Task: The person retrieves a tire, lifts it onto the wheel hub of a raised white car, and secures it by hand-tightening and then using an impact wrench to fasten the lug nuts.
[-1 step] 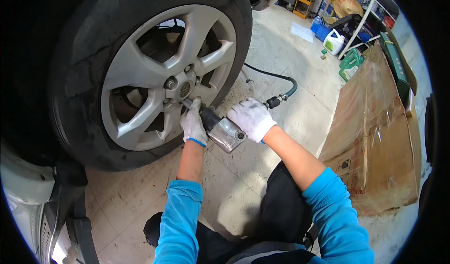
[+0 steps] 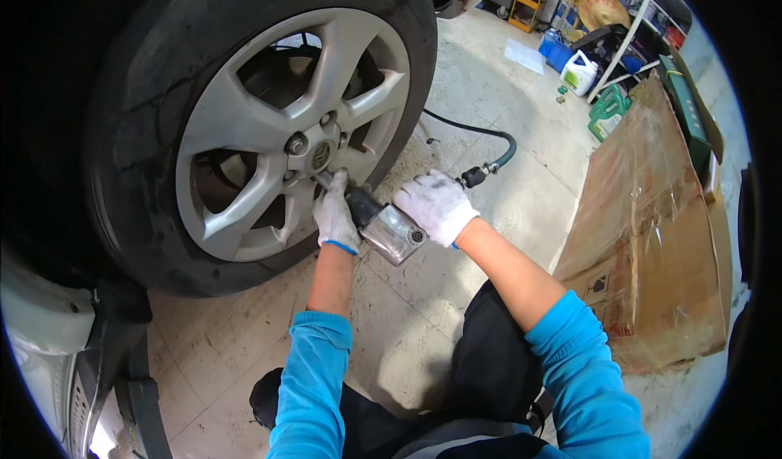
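Note:
A silver five-spoke car wheel (image 2: 232, 129) with a black tyre (image 2: 134, 158) fills the upper left. An air impact wrench (image 2: 393, 235) points at its hub, and its socket (image 2: 323, 179) sits at a lower-right lug position; the nut there is hidden. My gloved left hand (image 2: 336, 216) wraps around the socket end and the front of the wrench. With my right hand (image 2: 438, 208), also gloved in white, I grip the handle, which the fingers mostly cover. From below that grip, a dark air hose (image 2: 511, 145) with a metal coupling runs back toward the tyre.
A large flattened cardboard box (image 2: 652, 247) leans at the right. Beyond it stand a green jug (image 2: 608, 115), a white jug (image 2: 579, 74) and a cluttered metal rack. A sheet of paper (image 2: 524, 55) lies on the tiled floor. Car bodywork (image 2: 45, 320) borders the lower left.

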